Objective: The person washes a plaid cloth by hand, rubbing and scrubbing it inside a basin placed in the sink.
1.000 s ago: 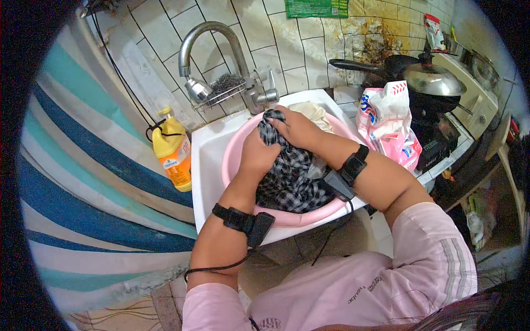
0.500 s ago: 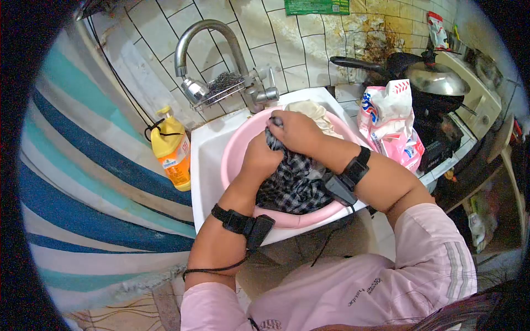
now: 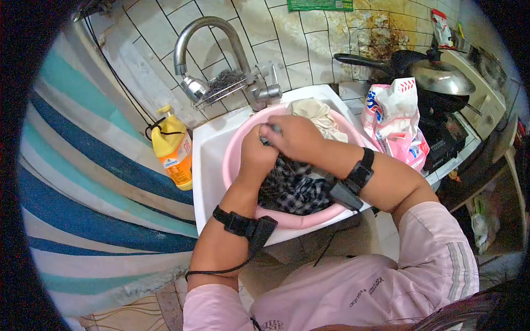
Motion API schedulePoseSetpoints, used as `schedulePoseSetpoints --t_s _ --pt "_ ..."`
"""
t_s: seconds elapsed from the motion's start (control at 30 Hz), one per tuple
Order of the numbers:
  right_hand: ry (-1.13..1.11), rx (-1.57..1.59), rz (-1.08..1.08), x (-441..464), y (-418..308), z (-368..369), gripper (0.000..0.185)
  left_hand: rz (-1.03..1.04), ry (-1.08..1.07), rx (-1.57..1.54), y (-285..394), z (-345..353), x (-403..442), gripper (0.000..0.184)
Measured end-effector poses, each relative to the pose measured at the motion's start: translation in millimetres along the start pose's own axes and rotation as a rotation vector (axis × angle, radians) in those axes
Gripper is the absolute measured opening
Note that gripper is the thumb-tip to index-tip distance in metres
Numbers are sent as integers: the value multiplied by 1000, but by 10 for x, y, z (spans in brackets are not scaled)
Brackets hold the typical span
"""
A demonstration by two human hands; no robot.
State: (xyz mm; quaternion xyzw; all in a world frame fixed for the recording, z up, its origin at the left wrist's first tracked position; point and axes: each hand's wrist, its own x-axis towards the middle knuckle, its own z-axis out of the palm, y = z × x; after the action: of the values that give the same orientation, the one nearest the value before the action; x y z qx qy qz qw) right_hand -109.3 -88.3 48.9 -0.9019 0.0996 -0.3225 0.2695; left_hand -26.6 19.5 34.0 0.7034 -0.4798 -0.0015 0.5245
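Note:
A wet-looking black-and-white checked cloth [image 3: 301, 194] lies bunched in a pink basin [image 3: 234, 157]. My left hand [image 3: 258, 151] is closed around a gathered part of it near the far left of the basin. My right hand [image 3: 291, 134] grips the same bunch, pressed against the left, so only a scrap of fabric shows between them. Behind my right hand, a cream cloth [image 3: 316, 114] rests against the basin's far side.
The basin sits in a white sink [image 3: 205, 144] below a curved metal faucet [image 3: 212, 22]. A yellow bottle [image 3: 172, 149] stands at the left, by a striped curtain [image 3: 99, 154]. At the right are a detergent bag [image 3: 392, 113] and a lidded pan [image 3: 441, 77].
My hands have come closer together, with the right moving down over the left. Less of the gripped fabric shows between them, and the right hand is slightly blurred.

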Motion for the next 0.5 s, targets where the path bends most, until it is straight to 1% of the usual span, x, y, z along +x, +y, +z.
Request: schedulePoseSetpoints --t_s 0.03,0.07,0.1,0.17,0.2,0.27,0.3,0.37,0.4,0.43,0.5 --pt "-34 1 -147 -65 -87 -20 44 14 16 -29 -3 -23 7 33" --pt "-70 3 -295 -94 -132 -23 43 69 -127 -103 -11 -73 -2 32" --pt "-78 4 -301 -46 -81 10 43 65 -118 -104 -32 -46 -13 32" --pt "-31 -7 -40 95 117 95 37 -132 -89 -2 -69 54 -30 31" --pt "-32 -10 -43 113 159 98 37 -131 -86 -5 -62 60 -36 31" --pt "38 -51 49 149 246 95 31 -62 -121 25 -43 63 -21 31" --pt "44 -50 48 127 210 82 31 -57 -123 29 -79 62 -4 31" --pt "16 21 -247 -13 44 36 28 -281 -102 -45 -195 68 2 34" --pt "-38 8 -380 -64 -44 -3 27 -283 -102 -44 -169 60 -1 34" --pt "-39 11 -379 -62 -3 45 27 -259 -143 31 -143 52 -8 32" --pt "14 59 -269 -8 107 132 27 -211 -225 179 -82 34 -30 29"
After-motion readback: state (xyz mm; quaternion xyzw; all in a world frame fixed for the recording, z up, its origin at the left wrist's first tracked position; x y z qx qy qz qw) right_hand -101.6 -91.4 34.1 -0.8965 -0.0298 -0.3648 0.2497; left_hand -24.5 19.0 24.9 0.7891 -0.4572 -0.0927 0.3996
